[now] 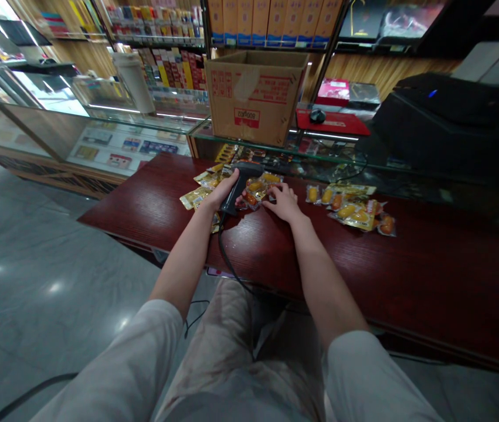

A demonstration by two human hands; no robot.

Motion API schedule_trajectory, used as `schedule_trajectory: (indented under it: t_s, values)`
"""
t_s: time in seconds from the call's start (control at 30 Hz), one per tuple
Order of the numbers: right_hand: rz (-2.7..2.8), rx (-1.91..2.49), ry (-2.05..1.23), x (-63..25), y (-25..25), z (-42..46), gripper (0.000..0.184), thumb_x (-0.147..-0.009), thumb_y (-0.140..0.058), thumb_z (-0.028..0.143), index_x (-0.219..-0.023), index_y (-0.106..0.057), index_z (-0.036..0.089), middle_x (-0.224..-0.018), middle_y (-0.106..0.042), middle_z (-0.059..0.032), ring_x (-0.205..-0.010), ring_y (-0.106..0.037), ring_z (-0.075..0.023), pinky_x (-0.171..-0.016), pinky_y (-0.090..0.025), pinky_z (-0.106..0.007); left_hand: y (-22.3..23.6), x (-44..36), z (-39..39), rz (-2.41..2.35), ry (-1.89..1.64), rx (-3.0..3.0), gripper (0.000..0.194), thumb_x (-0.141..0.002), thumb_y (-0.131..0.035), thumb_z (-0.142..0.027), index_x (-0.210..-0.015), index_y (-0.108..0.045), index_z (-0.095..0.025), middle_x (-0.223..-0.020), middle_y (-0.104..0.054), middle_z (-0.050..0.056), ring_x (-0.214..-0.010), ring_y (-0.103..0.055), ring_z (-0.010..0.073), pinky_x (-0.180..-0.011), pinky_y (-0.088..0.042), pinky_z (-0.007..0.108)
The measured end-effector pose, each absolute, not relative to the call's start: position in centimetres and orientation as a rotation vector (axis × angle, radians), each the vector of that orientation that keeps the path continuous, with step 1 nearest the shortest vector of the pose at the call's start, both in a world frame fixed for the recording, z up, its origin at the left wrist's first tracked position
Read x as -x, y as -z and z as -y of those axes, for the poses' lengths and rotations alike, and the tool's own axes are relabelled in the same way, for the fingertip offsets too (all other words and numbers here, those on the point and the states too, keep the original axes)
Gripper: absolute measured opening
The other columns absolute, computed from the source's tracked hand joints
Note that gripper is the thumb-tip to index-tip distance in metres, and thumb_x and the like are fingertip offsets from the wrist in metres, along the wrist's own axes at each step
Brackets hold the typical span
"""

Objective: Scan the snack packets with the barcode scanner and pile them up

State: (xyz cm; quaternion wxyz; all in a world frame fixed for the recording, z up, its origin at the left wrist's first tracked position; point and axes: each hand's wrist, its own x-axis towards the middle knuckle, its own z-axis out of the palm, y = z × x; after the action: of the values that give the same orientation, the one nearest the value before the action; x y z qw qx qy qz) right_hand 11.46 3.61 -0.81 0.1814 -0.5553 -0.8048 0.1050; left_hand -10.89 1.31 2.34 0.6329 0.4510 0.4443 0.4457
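My left hand (225,190) is closed around the grip of a black barcode scanner (233,196), its head over the wrapped snacks and its cable hanging toward my lap. My right hand (283,202) reaches in from the right, thumb and fingers curved about the edge of a small clear snack packet (271,189) with orange contents. More yellow and orange snack packets (255,186) lie between the two hands. Left of the scanner are gold-coloured packets (196,197), partly hidden by my left hand. A second group of snack packets (355,212) is spread out farther right.
The packets lie on a dark red wooden counter (152,199). Behind it, a cardboard box (253,99) stands on a glass display case (332,149). A black mouse (317,116) sits on a red pad. A large black device (451,129) occupies the right side.
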Motion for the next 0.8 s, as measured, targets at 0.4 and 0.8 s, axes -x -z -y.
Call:
schedule_trajectory:
  t_s: [0.4, 0.8]
  values:
    - [1.355, 1.447, -1.132, -13.7, 0.5, -6.0, 0.011, -0.086, -0.049, 0.031, -0.092, -0.047, 0.023, -0.072, -0.06, 0.0006, -0.051, -0.065, -0.016, -0.05, -0.049, -0.026, -3.2, 10.4, -0.7, -0.969, -0.96, -1.068, 0.054, -0.103, -0.033, -0.055, -0.105, -0.065, -0.011, -0.066, -0.061, 0.007, -0.041, -0.047, 0.0096, -0.041, -0.039, 0.025]
    - [1.232, 1.241, -1.48, -15.4, -0.4, -5.5, 0.024, -0.072, -0.055, 0.024, -0.091, -0.04, 0.026, -0.077, -0.064, 0.0062, -0.066, -0.073, -0.0149, -0.074, -0.06, -0.035, -2.6, 10.6, -0.6, -0.935, -0.78, -1.171, 0.061, -0.099, -0.037, -0.062, -0.077, -0.064, -0.012, -0.062, -0.061, 0.009, -0.042, -0.048, 0.0094, -0.041, -0.039, 0.024]
